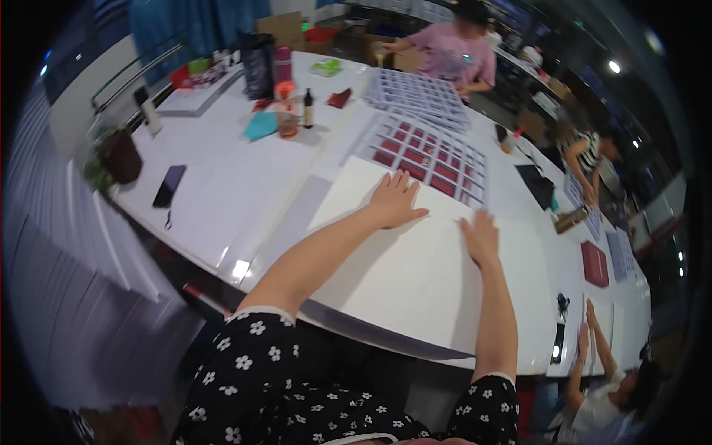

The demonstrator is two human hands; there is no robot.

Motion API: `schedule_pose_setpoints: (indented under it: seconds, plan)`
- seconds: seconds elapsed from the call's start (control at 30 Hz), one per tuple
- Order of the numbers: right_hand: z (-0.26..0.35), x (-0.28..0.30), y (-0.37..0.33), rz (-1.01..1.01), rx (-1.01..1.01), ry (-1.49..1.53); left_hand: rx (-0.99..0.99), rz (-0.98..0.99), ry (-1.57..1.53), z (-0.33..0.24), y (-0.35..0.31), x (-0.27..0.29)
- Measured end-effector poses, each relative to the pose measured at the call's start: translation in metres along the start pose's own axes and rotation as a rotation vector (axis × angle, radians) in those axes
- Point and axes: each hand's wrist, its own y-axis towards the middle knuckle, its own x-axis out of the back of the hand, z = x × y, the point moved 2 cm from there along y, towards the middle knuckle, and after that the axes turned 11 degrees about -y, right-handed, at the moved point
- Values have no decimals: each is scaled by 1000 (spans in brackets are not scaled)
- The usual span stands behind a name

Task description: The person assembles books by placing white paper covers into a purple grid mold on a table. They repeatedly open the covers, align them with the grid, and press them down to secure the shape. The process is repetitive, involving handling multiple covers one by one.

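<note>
A large blank white sheet lies before me on the white table, its near edge at the table's front edge. My left hand rests flat on its far part, fingers spread. To the right, my right hand is over the same sheet, thumb apart and fingertips blurred by motion; whether it touches cannot be told. Neither hand holds anything. Just beyond the sheet lies a white grid frame with dark red pieces showing in its openings. The sheet's far edge meets or covers the frame's near side.
More grid sheets lie farther back, near a person in pink. At left are a phone, a plant pot, an orange-tinted cup and a dark bottle. A red box sits right; other people work there.
</note>
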Motion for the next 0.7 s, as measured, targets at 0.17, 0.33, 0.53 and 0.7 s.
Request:
schedule_pose_setpoints:
  seconds: [0.17, 0.33, 0.53, 0.7]
  plan:
    - [-14, 4, -13, 138, -150, 15, 400, -178, 52, 38, -16, 8]
    - [-24, 9, -44, 144, -75, 59, 428, -152, 10, 50, -54, 21]
    - [-50, 8, -133, 100, 91, 127, 256, -30, -13, 50, -166, 46]
    - [-55, 26, -219, 79, 142, 90, 151, -69, 80, 29, -264, 49]
